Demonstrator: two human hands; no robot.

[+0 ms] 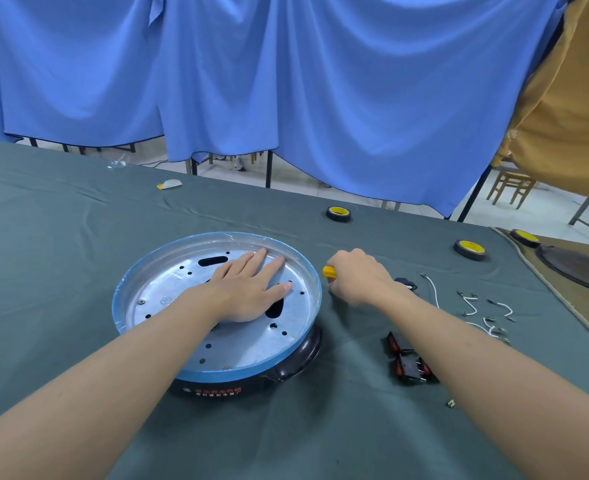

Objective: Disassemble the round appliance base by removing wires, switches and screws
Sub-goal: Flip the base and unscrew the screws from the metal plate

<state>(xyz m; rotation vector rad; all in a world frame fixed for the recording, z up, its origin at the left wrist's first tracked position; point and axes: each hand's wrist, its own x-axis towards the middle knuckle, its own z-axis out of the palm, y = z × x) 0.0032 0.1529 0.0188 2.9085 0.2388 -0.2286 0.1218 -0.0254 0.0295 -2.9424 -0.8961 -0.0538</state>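
Round appliance base (168, 289) sits upside down on the green table cloth (61, 237), centre-left of view, silver underside plate up, blue-filmed rim around it. Left hand (248, 289) lies flat on the plate, fingers straight and slightly spread, pressing it down. Right hand (358, 277) is just off the rim at 3 o'clock, fingers curled round a yellow tool handle (329, 272); the tip is hidden. Judged well along: white wires (469, 304) lie loose on the cloth farther out at 3 o'clock, and black-and-red switches (407, 362) are heaped at 4 o'clock, partly under the right forearm. Left to do, probably screws: one screw head (142, 301) shows in the plate at 9 o'clock, others are too small to count. Far table edge runs at 12 o'clock, well apart from the base, with a tape roll (338, 213) near it. Open cloth toward 9 and 6 o'clock; the 3 o'clock side is crowded with parts.
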